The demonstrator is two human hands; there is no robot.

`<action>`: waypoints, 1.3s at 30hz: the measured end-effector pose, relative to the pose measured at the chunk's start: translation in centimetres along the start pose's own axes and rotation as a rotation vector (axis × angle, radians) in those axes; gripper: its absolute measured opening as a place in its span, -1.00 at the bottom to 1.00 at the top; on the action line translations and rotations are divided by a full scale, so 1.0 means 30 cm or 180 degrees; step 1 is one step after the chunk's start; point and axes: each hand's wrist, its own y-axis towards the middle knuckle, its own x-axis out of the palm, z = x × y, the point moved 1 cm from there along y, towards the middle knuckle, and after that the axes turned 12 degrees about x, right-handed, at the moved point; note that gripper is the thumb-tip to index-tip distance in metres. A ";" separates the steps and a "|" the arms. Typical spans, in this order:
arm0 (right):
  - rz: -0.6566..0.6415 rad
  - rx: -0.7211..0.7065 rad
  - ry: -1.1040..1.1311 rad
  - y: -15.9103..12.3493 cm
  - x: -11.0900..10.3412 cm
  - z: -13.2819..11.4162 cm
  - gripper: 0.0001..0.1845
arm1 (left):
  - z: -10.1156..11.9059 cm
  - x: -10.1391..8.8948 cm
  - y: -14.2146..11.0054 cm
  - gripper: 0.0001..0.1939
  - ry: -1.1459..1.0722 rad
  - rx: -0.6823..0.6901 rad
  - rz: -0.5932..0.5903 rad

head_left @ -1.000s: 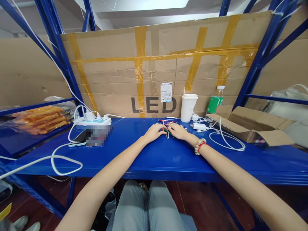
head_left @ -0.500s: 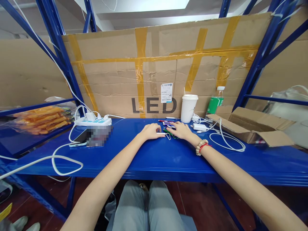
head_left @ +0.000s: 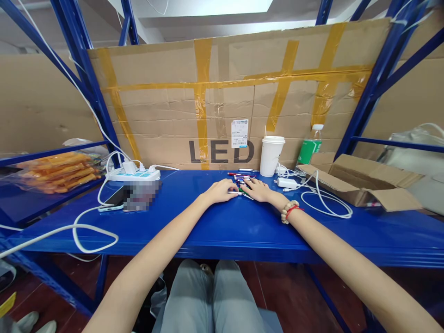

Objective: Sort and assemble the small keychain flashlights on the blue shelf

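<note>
Several pens (head_left: 242, 176) lie side by side in a row on the blue table (head_left: 208, 226), with red, blue and white barrels. My left hand (head_left: 219, 191) is at the left end of the row, its fingers curled and closed on a white pen (head_left: 236, 193) at the near side. Over the right end of the row rests my right hand (head_left: 259, 190), fingers spread and lying flat across the pens. Something green shows between the two hands, mostly covered by fingers.
Behind the pens stands a white paper cup (head_left: 272, 156) with a straw. To its right are a white charger cable (head_left: 326, 206), a green-labelled bottle (head_left: 310, 145) and an open cardboard box (head_left: 364, 185). On the left are a power strip (head_left: 133, 174) and a phone (head_left: 120, 196).
My left hand has shifted slightly right, towards the right hand. The white pen and its neighbours have been pushed closer in, and my right fingers have slid a little lower over the row.
</note>
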 end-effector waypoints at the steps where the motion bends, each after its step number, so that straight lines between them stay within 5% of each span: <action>1: 0.0011 -0.0035 0.0009 0.004 0.002 0.002 -0.30 | 0.003 0.002 0.002 -0.76 -0.0019 0.0039 0.0008; 12: 0.0062 -0.0406 -0.0009 0.022 0.015 0.013 -0.33 | 0.011 0.029 0.014 -0.78 -0.0083 0.0190 0.0178; 18: 0.0321 -0.0199 0.0057 0.013 0.009 0.010 -0.31 | 0.001 0.042 0.014 -0.64 -0.0108 0.0011 0.0302; 24: 0.0421 0.0180 0.0060 0.007 -0.003 0.017 -0.30 | 0.008 0.037 0.004 -0.50 -0.0213 -0.0173 0.0089; 39: 0.0333 -0.0015 0.0285 0.015 0.012 0.010 -0.36 | -0.011 0.056 0.004 -0.40 -0.0301 -0.0334 -0.0101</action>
